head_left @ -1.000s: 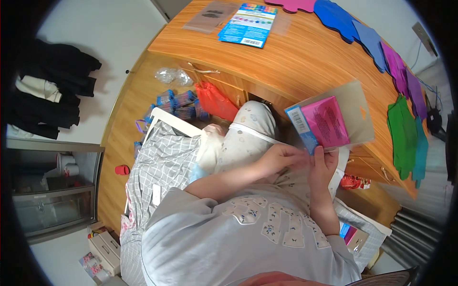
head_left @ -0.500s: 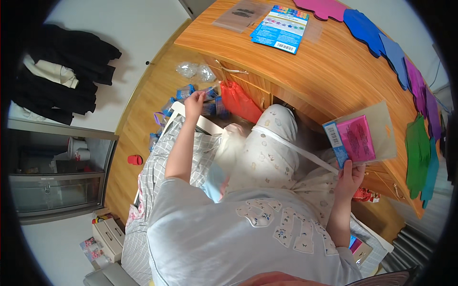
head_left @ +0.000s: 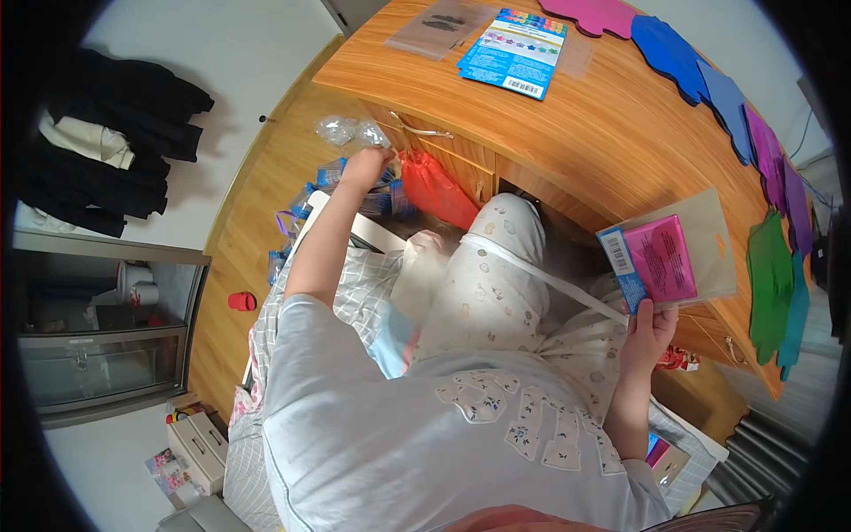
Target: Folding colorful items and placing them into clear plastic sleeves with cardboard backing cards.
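My right hand (head_left: 650, 337) grips the lower edge of a clear plastic sleeve (head_left: 720, 253), thumb on top. Inside the sleeve show a pink folded packet (head_left: 665, 259) and a blue-and-white card with a barcode (head_left: 623, 266). My left hand (head_left: 367, 166) is stretched out at the desk's left front, its fingers closed; whatever they hold is too small to make out. Just right of its fingertips a red plastic bag (head_left: 434, 188) hangs at the drawer fronts. A white band (head_left: 558, 282) runs from my knee to near my right hand.
The wooden desk (head_left: 532, 133) carries blue printed cards (head_left: 514, 55), a clear sleeve (head_left: 436, 28) and several coloured flat shapes (head_left: 674, 60) along its far edge. Blue-and-clear packages (head_left: 377, 204) and crumpled clear plastic (head_left: 337, 130) lie on the floor. A checked bedspread (head_left: 355, 282) is beside me.
My left hand has moved up and slightly right, from above the floor packages to beside the red bag's top. My right hand keeps the sleeve in nearly the same place.
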A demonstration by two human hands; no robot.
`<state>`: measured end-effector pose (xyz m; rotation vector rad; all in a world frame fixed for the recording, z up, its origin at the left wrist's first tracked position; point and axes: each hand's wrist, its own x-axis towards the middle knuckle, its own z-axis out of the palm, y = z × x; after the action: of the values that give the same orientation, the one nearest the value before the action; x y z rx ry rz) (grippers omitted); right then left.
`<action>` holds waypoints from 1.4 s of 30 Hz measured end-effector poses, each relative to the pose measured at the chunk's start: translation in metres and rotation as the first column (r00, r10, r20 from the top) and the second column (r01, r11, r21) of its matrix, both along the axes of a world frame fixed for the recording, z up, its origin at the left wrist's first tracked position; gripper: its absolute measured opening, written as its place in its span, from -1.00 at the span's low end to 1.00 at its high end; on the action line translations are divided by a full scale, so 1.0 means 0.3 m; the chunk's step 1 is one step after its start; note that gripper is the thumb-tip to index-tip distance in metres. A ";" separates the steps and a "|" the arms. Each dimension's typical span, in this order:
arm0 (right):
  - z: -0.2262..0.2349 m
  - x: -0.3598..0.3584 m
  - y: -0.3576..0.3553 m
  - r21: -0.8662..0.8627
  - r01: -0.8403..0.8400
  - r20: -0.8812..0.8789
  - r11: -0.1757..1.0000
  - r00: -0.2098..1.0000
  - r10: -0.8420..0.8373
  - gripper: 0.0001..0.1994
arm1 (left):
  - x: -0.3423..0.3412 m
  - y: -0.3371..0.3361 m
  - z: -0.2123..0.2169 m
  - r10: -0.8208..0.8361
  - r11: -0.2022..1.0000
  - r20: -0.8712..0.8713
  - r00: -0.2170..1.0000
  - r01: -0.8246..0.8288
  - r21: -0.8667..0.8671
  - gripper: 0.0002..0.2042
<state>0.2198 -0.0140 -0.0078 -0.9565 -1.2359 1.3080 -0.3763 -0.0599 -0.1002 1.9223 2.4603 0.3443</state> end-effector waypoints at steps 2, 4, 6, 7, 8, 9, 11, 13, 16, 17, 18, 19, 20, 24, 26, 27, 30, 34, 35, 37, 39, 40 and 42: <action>0.004 -0.010 -0.003 0.004 0.008 -0.017 1.000 1.000 -0.008 -0.76 | 0.019 0.035 0.016 -0.042 0.998 -0.034 0.999 0.041 -0.039 -0.83; 0.006 -0.006 -0.005 0.006 0.016 -0.035 1.000 0.999 -0.016 -0.77 | 0.040 0.061 0.025 -0.051 0.999 -0.022 0.998 0.051 0.008 -0.85; 0.001 0.007 -0.004 0.025 -0.039 -0.016 0.999 0.999 0.039 -0.78 | 0.055 0.080 0.013 0.035 0.997 0.075 0.997 -0.040 0.072 -0.87; 0.001 0.008 -0.004 0.025 -0.038 -0.016 0.999 0.999 0.038 -0.78 | 0.063 0.088 0.006 0.114 0.982 0.177 0.978 -0.138 0.127 -0.88; 0.000 0.006 -0.004 0.020 -0.046 -0.028 0.999 0.999 0.046 -0.79 | 0.061 0.087 -0.011 0.118 0.982 0.174 0.978 -0.141 0.126 -0.88; 0.000 0.004 -0.004 0.016 -0.054 -0.040 0.998 0.998 0.054 -0.80 | 0.061 0.083 -0.030 0.184 0.952 0.291 0.939 -0.244 0.186 -0.89; 0.000 0.002 -0.002 0.016 -0.054 -0.042 0.998 0.998 0.055 -0.80 | 0.072 0.089 -0.054 0.232 0.909 0.410 0.882 -0.346 0.230 -0.88; -0.004 0.006 -0.002 0.015 -0.046 -0.037 0.999 0.998 0.047 -0.80 | 0.108 0.097 -0.077 0.281 0.894 0.403 0.871 -0.390 0.220 -0.88; -0.004 0.005 0.001 0.010 -0.046 -0.049 0.999 0.998 0.047 -0.80 | 0.128 0.095 -0.112 0.276 0.874 0.419 0.865 -0.407 0.266 -0.89; 0.000 0.000 0.000 0.004 -0.040 -0.052 0.999 0.998 0.040 -0.79 | 0.122 0.089 -0.125 0.279 0.873 0.417 0.865 -0.409 0.266 -0.89; 0.002 -0.003 0.001 -0.003 -0.033 -0.055 0.999 0.998 0.033 -0.79 | 0.114 0.085 -0.138 0.290 0.881 0.421 0.860 -0.411 0.232 -0.88; 0.001 -0.002 0.002 -0.004 -0.035 -0.057 0.999 0.998 0.035 -0.79 | 0.106 0.082 -0.150 0.301 0.889 0.424 0.854 -0.412 0.198 -0.88; 0.000 0.001 0.003 -0.002 -0.044 -0.057 0.999 0.997 0.044 -0.79 | 0.097 0.079 -0.161 0.302 0.889 0.423 0.854 -0.413 0.198 -0.88; -0.021 0.012 0.007 0.008 -0.044 -0.043 0.999 0.998 0.045 -0.78 | 0.070 0.079 -0.183 0.036 0.949 0.406 0.913 -0.158 0.272 -0.86; -0.026 0.007 0.006 -0.004 -0.034 -0.050 0.999 0.998 0.034 -0.78 | 0.062 0.083 -0.188 -0.014 0.971 0.431 0.902 -0.092 0.223 -0.86; -0.026 0.006 0.006 -0.014 -0.027 -0.057 1.000 0.998 0.026 -0.78 | 0.055 0.083 -0.188 0.016 0.990 0.470 0.883 -0.081 0.118 -0.84; -0.023 0.008 0.005 -0.004 -0.053 -0.037 0.999 0.998 0.053 -0.78 | 0.022 0.086 -0.184 0.033 0.999 0.494 0.869 -0.012 -0.046 -0.80; -0.015 0.008 0.006 0.010 -0.052 -0.048 0.999 0.997 0.053 -0.78 | 0.002 0.072 -0.194 -0.151 0.988 0.459 0.876 0.139 0.060 -0.74; -0.020 0.013 0.006 0.003 -0.046 -0.037 0.999 0.998 0.046 -0.78 | 0.003 0.069 -0.196 -0.153 0.988 0.461 0.874 0.141 0.060 -0.74; -0.024 0.018 0.006 -0.004 -0.034 -0.021 0.999 0.999 0.033 -0.78 | 0.007 0.073 -0.204 -0.223 0.971 0.396 0.891 0.240 0.008 -0.73; -0.014 0.013 0.004 -0.014 -0.048 -0.048 0.999 0.998 0.047 -0.77 | -0.016 0.078 -0.216 -0.064 0.978 0.560 0.826 0.163 -0.128 -0.74; -0.014 0.013 0.003 -0.013 -0.044 -0.045 0.999 0.998 0.044 -0.77 | -0.025 0.091 -0.228 0.110 0.955 0.684 0.721 0.113 -0.273 -0.75; -0.014 0.010 0.002 -0.002 -0.067 -0.058 0.998 0.996 0.067 -0.76 | -0.070 0.092 -0.267 0.143 0.967 0.701 0.699 0.051 -0.248 -0.74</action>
<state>0.2227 -0.0133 -0.0121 -0.8804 -1.2299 1.3824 -0.3974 -0.0323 -0.1804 1.2692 1.9030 0.6117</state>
